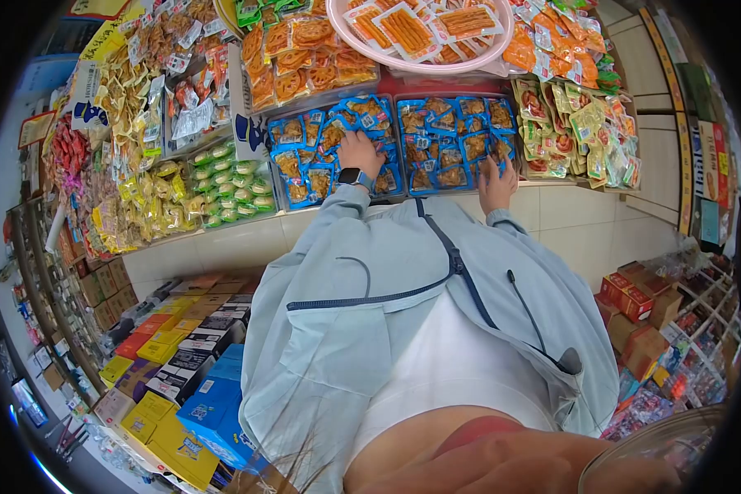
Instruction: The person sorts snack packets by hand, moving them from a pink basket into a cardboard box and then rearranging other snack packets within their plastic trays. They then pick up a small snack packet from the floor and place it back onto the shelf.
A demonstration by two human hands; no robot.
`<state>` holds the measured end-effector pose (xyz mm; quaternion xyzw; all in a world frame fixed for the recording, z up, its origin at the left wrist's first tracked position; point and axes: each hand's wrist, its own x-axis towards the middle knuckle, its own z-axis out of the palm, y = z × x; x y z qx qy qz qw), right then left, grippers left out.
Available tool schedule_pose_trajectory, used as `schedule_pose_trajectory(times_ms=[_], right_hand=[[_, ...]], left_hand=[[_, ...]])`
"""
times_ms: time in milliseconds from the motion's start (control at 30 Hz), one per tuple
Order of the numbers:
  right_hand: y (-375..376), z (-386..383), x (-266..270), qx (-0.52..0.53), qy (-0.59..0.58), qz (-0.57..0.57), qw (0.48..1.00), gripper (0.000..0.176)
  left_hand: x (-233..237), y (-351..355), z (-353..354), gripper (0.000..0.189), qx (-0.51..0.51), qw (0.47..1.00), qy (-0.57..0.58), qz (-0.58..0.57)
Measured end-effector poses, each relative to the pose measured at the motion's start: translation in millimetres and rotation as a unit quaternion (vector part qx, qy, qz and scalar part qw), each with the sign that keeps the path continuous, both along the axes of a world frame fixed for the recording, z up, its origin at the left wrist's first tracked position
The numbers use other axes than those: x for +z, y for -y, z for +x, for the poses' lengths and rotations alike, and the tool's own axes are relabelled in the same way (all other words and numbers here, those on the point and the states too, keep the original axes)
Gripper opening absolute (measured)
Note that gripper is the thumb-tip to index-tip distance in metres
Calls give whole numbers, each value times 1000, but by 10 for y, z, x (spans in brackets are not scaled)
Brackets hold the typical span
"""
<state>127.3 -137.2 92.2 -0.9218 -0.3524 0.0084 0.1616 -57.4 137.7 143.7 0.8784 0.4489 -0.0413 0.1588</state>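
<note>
My left hand [361, 156], with a smartwatch [353, 176] on its wrist, lies with fingers stretched over blue snack packets [289, 164] in the left display box. The brown food in them shows through clear windows. My right hand [496, 184] reaches to the right-hand box of similar blue packets [451, 156]. Its fingertips are apart and touch packets near that box's right side. Neither hand visibly lifts a packet, though the contact under the fingers is partly hidden.
Green-and-white packets [232, 183] lie left of the boxes. A pink basin [502, 58] of orange stick snacks stands behind, and beige packets [552, 123] lie to the right. Colored cartons [214, 403] are stacked at lower left; more boxes [634, 296] stand at lower right.
</note>
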Motion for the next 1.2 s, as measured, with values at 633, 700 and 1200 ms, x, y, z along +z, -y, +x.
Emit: schedule_pose_trajectory(times_ms=[633, 700, 1200], right_hand=[[-536, -295, 549, 117, -508, 154, 840, 32], [-424, -247, 340, 44, -595, 216, 773, 29], [459, 269, -319, -317, -124, 94, 935, 57]], left_hand=[[188, 749, 355, 34, -238, 851, 277, -377], [310, 767, 396, 41, -164, 843, 261, -441], [-64, 669, 227, 46, -154, 869, 224, -413]])
